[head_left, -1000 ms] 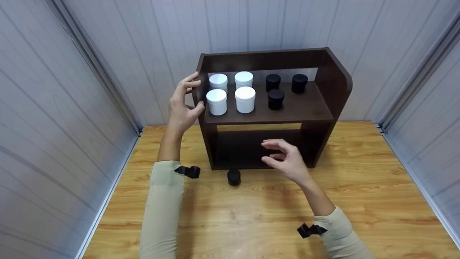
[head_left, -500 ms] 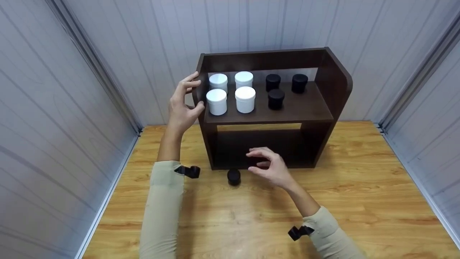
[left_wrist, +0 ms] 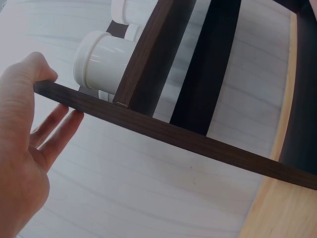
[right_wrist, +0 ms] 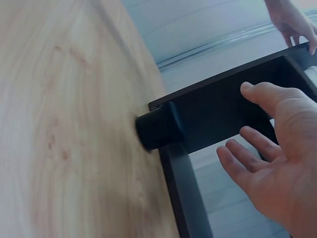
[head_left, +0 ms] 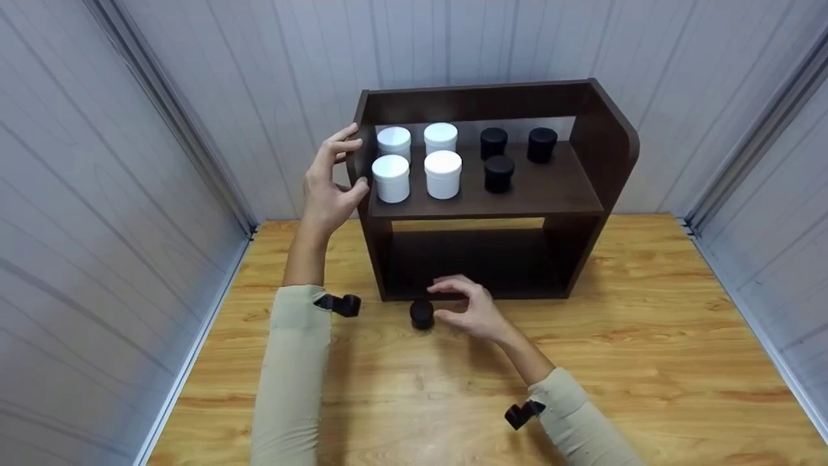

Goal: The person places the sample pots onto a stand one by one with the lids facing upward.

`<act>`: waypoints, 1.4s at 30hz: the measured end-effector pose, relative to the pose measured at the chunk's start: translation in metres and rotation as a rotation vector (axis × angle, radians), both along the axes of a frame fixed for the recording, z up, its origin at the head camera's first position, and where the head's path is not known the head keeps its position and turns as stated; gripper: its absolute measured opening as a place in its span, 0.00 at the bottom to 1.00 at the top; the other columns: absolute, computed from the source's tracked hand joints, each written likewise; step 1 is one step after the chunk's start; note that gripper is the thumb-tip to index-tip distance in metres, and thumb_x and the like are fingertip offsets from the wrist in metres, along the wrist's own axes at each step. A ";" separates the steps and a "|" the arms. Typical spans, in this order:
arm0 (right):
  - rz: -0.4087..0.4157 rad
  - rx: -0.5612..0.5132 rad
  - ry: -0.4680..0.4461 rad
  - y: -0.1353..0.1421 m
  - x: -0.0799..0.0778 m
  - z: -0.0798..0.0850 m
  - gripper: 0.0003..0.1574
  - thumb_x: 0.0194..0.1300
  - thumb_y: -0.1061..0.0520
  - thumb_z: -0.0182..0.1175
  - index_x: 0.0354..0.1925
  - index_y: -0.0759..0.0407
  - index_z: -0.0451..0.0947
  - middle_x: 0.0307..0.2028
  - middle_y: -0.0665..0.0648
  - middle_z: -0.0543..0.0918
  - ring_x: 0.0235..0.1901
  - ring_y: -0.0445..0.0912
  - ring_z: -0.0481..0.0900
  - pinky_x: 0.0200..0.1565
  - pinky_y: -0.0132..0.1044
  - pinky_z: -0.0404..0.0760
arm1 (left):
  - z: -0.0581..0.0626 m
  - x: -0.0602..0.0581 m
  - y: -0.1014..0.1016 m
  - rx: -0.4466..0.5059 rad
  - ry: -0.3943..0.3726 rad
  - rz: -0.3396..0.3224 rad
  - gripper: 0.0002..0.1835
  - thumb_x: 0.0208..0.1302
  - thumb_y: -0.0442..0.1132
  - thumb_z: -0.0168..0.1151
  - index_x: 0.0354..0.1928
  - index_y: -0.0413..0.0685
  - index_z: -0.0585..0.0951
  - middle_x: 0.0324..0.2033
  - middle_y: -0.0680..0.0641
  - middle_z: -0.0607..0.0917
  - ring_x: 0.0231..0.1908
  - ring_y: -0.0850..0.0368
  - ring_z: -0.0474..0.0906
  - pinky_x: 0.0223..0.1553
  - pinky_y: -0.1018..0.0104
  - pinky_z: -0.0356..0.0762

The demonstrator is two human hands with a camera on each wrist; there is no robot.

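Note:
At the left of a dark brown two-tier shelf [head_left: 550,194], my left hand [head_left: 330,188] grips the side panel. In the left wrist view, the thumb lies on one face of that panel [left_wrist: 148,124] and the fingers on the other. A small black lidded jar [head_left: 422,314] stands upright on the wooden surface by the shelf's front edge. Just right of it is my right hand [head_left: 475,314], thumb and fingers spread apart with nothing between them. The right wrist view shows a gap between this hand [right_wrist: 277,158] and the black jar [right_wrist: 158,126].
On the upper tier, several white lidded jars [head_left: 443,175] stand at the left and 3 black jars [head_left: 499,175] at the right. The lower tier [head_left: 466,259] lies behind my right hand. Pale panelled walls [head_left: 194,77] enclose the wooden surface [head_left: 414,401].
My right hand has moved left and slightly down, from in front of the lower tier to beside the black jar. The left hand keeps its grip on the panel. The head view has shifted slightly.

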State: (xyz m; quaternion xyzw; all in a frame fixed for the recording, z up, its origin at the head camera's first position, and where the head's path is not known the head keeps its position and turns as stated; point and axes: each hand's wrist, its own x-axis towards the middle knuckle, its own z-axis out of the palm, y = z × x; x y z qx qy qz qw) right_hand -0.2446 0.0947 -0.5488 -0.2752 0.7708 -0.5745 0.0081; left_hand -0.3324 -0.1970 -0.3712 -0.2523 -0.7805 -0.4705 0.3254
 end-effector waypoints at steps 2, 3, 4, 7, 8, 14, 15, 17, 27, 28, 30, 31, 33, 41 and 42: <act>0.004 0.011 0.010 -0.003 -0.002 -0.005 0.25 0.67 0.66 0.77 0.62 0.64 0.89 0.68 0.74 0.85 0.70 0.66 0.82 0.68 0.43 0.87 | 0.001 -0.001 0.001 -0.002 -0.004 -0.001 0.28 0.63 0.26 0.66 0.66 0.39 0.82 0.80 0.41 0.80 0.80 0.45 0.76 0.74 0.44 0.79; 0.005 0.014 0.013 -0.004 -0.003 -0.008 0.25 0.67 0.66 0.77 0.62 0.64 0.89 0.67 0.74 0.85 0.70 0.66 0.83 0.70 0.46 0.86 | 0.001 -0.001 0.001 -0.002 -0.004 0.000 0.28 0.63 0.26 0.66 0.66 0.39 0.82 0.80 0.41 0.80 0.80 0.45 0.77 0.74 0.44 0.80; 0.005 0.019 0.011 -0.006 -0.004 -0.011 0.25 0.67 0.66 0.77 0.62 0.64 0.89 0.67 0.73 0.86 0.70 0.66 0.83 0.72 0.48 0.84 | 0.001 -0.001 0.001 -0.002 -0.004 0.000 0.28 0.63 0.26 0.66 0.66 0.39 0.82 0.80 0.41 0.80 0.80 0.45 0.77 0.74 0.44 0.80; 0.013 0.016 0.007 -0.010 -0.007 -0.022 0.25 0.67 0.66 0.78 0.62 0.66 0.88 0.65 0.73 0.87 0.67 0.68 0.85 0.73 0.60 0.82 | 0.001 -0.001 0.001 0.002 -0.008 0.001 0.28 0.63 0.26 0.66 0.66 0.39 0.82 0.80 0.41 0.80 0.80 0.45 0.77 0.74 0.44 0.80; 0.017 0.010 -0.007 -0.011 -0.008 -0.025 0.26 0.67 0.67 0.78 0.62 0.67 0.88 0.65 0.73 0.86 0.66 0.69 0.86 0.73 0.63 0.82 | 0.000 -0.001 0.001 0.004 -0.008 0.000 0.27 0.63 0.26 0.65 0.66 0.39 0.82 0.80 0.41 0.80 0.80 0.45 0.77 0.74 0.44 0.79; 0.024 0.002 -0.059 -0.020 -0.010 -0.042 0.28 0.65 0.68 0.78 0.62 0.71 0.86 0.64 0.76 0.84 0.63 0.71 0.87 0.70 0.66 0.84 | -0.002 -0.001 0.001 0.010 -0.007 -0.009 0.27 0.63 0.26 0.66 0.66 0.39 0.81 0.80 0.40 0.79 0.80 0.43 0.77 0.73 0.44 0.79; 0.023 0.004 -0.071 -0.021 -0.010 -0.045 0.28 0.65 0.68 0.78 0.62 0.71 0.86 0.64 0.76 0.84 0.63 0.71 0.87 0.69 0.64 0.85 | -0.002 -0.001 0.000 0.008 -0.007 -0.010 0.27 0.63 0.26 0.66 0.66 0.39 0.81 0.80 0.39 0.79 0.80 0.43 0.76 0.73 0.44 0.79; 0.021 0.007 -0.094 -0.023 -0.010 -0.048 0.28 0.65 0.68 0.79 0.62 0.71 0.85 0.64 0.76 0.82 0.63 0.70 0.87 0.68 0.61 0.87 | -0.002 -0.001 0.000 0.005 -0.009 -0.012 0.27 0.63 0.26 0.66 0.66 0.39 0.81 0.80 0.39 0.79 0.80 0.43 0.76 0.73 0.43 0.79; -0.002 0.007 -0.132 -0.032 -0.012 -0.061 0.24 0.64 0.69 0.78 0.58 0.70 0.87 0.63 0.75 0.83 0.63 0.65 0.85 0.64 0.41 0.87 | -0.002 0.000 0.000 -0.012 -0.010 -0.003 0.27 0.65 0.26 0.65 0.67 0.40 0.81 0.81 0.41 0.78 0.80 0.45 0.76 0.72 0.44 0.81; -0.007 0.010 -0.135 -0.032 -0.012 -0.062 0.24 0.64 0.69 0.78 0.57 0.69 0.87 0.62 0.75 0.83 0.63 0.65 0.85 0.63 0.41 0.87 | -0.002 0.000 0.000 -0.013 -0.010 -0.004 0.27 0.65 0.26 0.65 0.67 0.40 0.81 0.81 0.40 0.78 0.81 0.45 0.76 0.72 0.44 0.82; -0.017 0.019 -0.135 -0.032 -0.012 -0.063 0.22 0.64 0.69 0.78 0.56 0.68 0.87 0.62 0.75 0.83 0.62 0.65 0.86 0.62 0.42 0.88 | -0.002 0.000 0.000 -0.013 -0.008 -0.009 0.27 0.65 0.26 0.65 0.67 0.39 0.81 0.81 0.40 0.78 0.81 0.45 0.75 0.72 0.44 0.81; -0.022 0.026 -0.134 -0.032 -0.012 -0.064 0.21 0.65 0.69 0.77 0.56 0.68 0.87 0.61 0.75 0.83 0.61 0.65 0.86 0.61 0.42 0.88 | -0.001 0.000 0.000 -0.012 -0.006 -0.010 0.27 0.65 0.26 0.65 0.67 0.39 0.81 0.81 0.40 0.78 0.81 0.45 0.75 0.72 0.44 0.81; -0.027 0.033 -0.130 -0.033 -0.013 -0.064 0.20 0.65 0.69 0.77 0.55 0.67 0.87 0.61 0.74 0.84 0.60 0.64 0.86 0.61 0.43 0.88 | -0.001 -0.001 0.000 -0.008 -0.002 -0.015 0.27 0.65 0.26 0.65 0.67 0.39 0.81 0.81 0.40 0.78 0.80 0.44 0.75 0.73 0.44 0.80; -0.048 0.067 -0.131 -0.033 -0.013 -0.063 0.19 0.65 0.67 0.77 0.54 0.64 0.88 0.60 0.72 0.86 0.60 0.61 0.86 0.61 0.43 0.86 | 0.000 -0.001 0.000 0.001 0.003 -0.022 0.27 0.64 0.26 0.65 0.66 0.37 0.81 0.80 0.39 0.78 0.80 0.43 0.76 0.73 0.44 0.79; -0.052 0.073 -0.131 -0.033 -0.013 -0.063 0.19 0.65 0.67 0.77 0.54 0.64 0.88 0.60 0.71 0.87 0.60 0.60 0.86 0.61 0.41 0.85 | 0.000 -0.001 0.000 0.000 0.004 -0.021 0.27 0.65 0.26 0.65 0.67 0.38 0.81 0.80 0.39 0.78 0.80 0.43 0.76 0.74 0.44 0.79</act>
